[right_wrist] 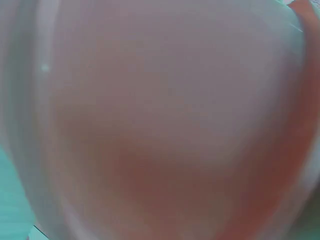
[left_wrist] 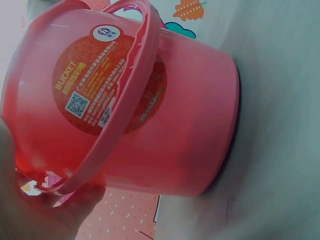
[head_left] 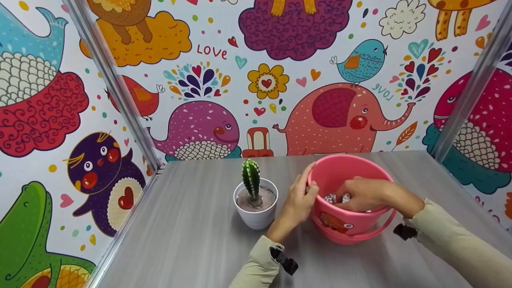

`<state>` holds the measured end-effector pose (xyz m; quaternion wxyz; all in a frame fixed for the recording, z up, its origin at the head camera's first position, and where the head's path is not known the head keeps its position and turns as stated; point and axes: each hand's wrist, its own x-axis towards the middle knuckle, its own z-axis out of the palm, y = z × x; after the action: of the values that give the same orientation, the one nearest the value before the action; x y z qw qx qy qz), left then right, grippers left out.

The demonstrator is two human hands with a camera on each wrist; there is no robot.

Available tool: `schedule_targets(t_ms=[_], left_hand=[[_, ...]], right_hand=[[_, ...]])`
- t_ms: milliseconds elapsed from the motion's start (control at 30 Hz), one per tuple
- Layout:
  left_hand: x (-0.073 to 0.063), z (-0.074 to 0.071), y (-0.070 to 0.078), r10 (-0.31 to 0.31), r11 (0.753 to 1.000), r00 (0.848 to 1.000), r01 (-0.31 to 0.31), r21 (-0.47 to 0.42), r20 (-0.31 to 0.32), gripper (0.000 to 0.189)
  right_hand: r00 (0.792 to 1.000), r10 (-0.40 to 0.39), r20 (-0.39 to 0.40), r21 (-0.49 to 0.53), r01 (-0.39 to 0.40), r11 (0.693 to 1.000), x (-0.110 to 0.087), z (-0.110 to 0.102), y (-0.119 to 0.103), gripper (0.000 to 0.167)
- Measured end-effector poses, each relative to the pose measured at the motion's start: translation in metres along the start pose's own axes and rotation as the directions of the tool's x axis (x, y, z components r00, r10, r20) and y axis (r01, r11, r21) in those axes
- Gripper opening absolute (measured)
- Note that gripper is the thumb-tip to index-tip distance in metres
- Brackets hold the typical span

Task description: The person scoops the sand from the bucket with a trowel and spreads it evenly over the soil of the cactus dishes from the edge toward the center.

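Observation:
A pink bucket (head_left: 340,234) stands on the grey table, its handle hanging down on the near side. My left hand (head_left: 299,200) grips the bucket's left rim. In the left wrist view, part of that hand (left_wrist: 50,212) is at the rim, near the handle's end, and a red label (left_wrist: 80,85) shows on the wall. Inside the bucket is my right hand (head_left: 366,194), bent downward among small white, dark-speckled pieces (head_left: 330,198). Its fingertips are hidden, so whether it holds any pieces is unclear. Only a blurred pinkish surface (right_wrist: 165,100) fills most of the right wrist view.
A small cactus (head_left: 251,180) grows in a white pot (head_left: 256,220) just left of my left hand. Behind the table (head_left: 180,224) rises a wall (head_left: 264,40) printed with cartoon animals, with metal posts at its left and right corners.

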<state>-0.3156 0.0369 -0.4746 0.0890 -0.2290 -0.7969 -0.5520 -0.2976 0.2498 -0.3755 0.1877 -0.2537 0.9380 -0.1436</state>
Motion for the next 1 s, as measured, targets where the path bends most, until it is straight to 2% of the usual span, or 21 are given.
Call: schedule_targets(t_ms=[100,300,400,533,700,767,867,1000], left_hand=[[0.000,0.001,0.000,0.001,1.000,1.000,-0.001,-0.007,0.008,0.068],[0.000,0.002,-0.003,0.020,1.000,1.000,-0.020,-0.018,0.006,0.068],[0.001,0.001,-0.004,0.031,0.999,1.000,-0.031,-0.021,0.004,0.068],[0.002,0.001,-0.006,0.045,0.999,0.999,-0.044,-0.031,0.017,0.068],[0.002,0.000,-0.009,0.066,0.997,0.997,-0.064,-0.048,0.036,0.066],[0.002,-0.001,-0.010,0.073,0.996,0.996,-0.071,-0.058,0.042,0.065],[0.002,-0.003,-0.012,0.084,0.994,0.995,-0.081,-0.067,0.046,0.064],[0.002,-0.004,-0.012,0.105,0.991,0.993,-0.101,-0.087,0.047,0.061]], right_hand=[[0.999,0.046,0.003,-0.013,-0.046,0.999,-0.005,-0.004,0.001,0.018],[0.994,0.106,0.029,-0.033,-0.105,0.994,-0.020,-0.013,0.011,0.030],[0.991,0.134,-0.014,-0.077,-0.135,0.988,-0.025,-0.016,0.016,0.037],[0.985,0.150,-0.089,-0.126,-0.160,0.979,-0.026,-0.017,0.020,0.037],[0.982,0.143,-0.120,-0.134,-0.159,0.978,-0.021,-0.010,0.025,0.037],[0.980,0.128,-0.154,-0.137,-0.149,0.979,-0.016,-0.005,0.027,0.034],[0.968,0.073,-0.241,-0.216,-0.127,0.968,-0.009,0.003,0.033,0.030],[0.955,0.022,-0.296,-0.353,-0.131,0.926,-0.002,0.010,0.037,0.025]])
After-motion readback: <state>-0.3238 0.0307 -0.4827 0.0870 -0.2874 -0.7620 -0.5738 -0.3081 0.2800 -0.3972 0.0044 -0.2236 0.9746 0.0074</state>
